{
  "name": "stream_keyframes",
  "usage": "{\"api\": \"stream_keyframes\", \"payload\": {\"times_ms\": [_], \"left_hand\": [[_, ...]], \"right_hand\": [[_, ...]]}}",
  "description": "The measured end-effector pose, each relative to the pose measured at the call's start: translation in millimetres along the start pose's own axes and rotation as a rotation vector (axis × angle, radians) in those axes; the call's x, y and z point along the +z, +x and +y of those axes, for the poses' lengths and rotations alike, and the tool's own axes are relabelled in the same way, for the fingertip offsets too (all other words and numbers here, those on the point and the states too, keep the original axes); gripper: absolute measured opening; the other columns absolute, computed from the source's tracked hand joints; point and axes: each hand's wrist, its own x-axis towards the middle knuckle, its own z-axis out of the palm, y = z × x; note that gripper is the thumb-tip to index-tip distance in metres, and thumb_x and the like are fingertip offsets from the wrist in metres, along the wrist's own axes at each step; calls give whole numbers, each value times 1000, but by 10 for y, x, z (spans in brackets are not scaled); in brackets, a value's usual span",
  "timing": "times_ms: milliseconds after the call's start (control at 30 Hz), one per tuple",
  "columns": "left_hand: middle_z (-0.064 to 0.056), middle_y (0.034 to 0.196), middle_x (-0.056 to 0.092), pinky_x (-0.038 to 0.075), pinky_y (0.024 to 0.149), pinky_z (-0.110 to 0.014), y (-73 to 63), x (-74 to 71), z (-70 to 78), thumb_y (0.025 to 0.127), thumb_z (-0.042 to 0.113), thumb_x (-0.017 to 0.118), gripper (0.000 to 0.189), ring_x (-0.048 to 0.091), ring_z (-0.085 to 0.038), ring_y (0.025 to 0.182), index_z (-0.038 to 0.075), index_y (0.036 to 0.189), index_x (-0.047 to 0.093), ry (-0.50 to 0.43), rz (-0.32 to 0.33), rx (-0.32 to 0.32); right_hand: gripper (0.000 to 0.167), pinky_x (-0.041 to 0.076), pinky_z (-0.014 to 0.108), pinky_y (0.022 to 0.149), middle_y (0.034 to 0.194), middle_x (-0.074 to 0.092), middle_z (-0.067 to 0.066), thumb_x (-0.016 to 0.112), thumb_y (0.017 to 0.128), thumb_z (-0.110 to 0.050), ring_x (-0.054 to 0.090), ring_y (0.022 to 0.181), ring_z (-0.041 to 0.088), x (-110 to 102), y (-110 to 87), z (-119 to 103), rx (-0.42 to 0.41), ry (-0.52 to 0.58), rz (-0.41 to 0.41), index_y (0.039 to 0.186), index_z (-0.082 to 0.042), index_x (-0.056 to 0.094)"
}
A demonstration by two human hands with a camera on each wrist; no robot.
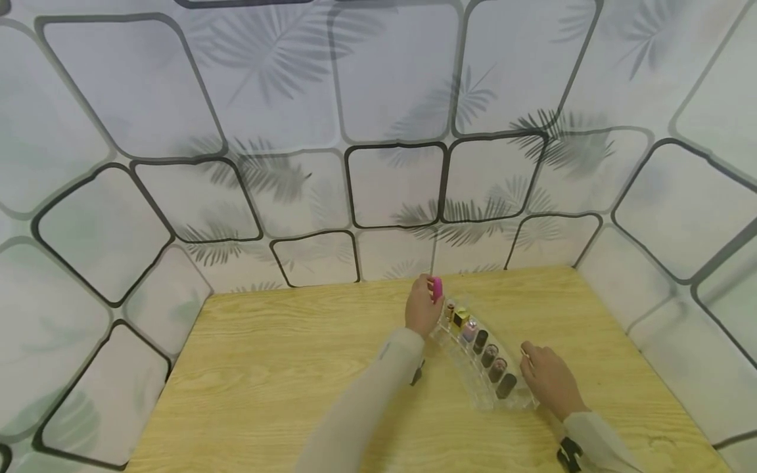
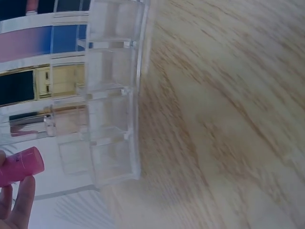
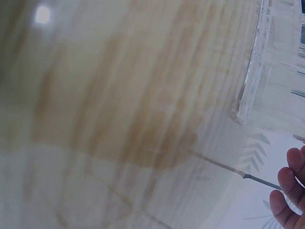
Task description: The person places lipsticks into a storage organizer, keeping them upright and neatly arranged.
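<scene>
A clear stepped plastic organizer (image 1: 455,353) stands on the wooden table, holding several lipstick tubes in one row. Just past its far end, my left hand (image 1: 422,307) pinches a pink lipstick tube (image 2: 24,166) between fingers and thumb, apart from the compartments. Closest to that hand is a pinkish clear-capped tube (image 2: 31,125), then a gold-and-black one (image 2: 64,83). Beside the organizer's near end is my right hand (image 1: 552,382), its fingers loosely bent and nothing seen in them. Only some of its fingertips (image 3: 288,179) show in the right wrist view.
Several dark tubes (image 1: 489,355) stand toward the organizer's near end. Its front row has see-through compartments (image 2: 112,112). The wood-grain table (image 1: 266,374) meets patterned walls (image 1: 396,190) at the back and sides.
</scene>
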Motion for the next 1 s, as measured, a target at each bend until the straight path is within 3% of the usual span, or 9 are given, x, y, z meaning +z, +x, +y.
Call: {"api": "stream_keyframes", "payload": {"times_ms": [233, 1000], "left_hand": [[-11, 98, 59, 54, 70, -22, -19, 43, -63, 80, 6, 71, 35, 63, -18, 81, 7, 108, 49, -3, -14, 45], [-7, 95, 61, 53, 67, -21, -74, 164, -189, 82, 12, 71, 30, 63, -16, 81, 9, 105, 51, 118, -82, 60]], "right_hand": [[15, 43, 35, 54, 69, 58, 8, 50, 89, -7, 51, 62, 20, -2, 0, -5, -6, -1, -2, 98, 0, 59], [13, 44, 36, 54, 69, 59, 8, 51, 88, -6, 53, 63, 21, -9, -8, -11, -13, -3, 15, 96, -1, 59]]}}
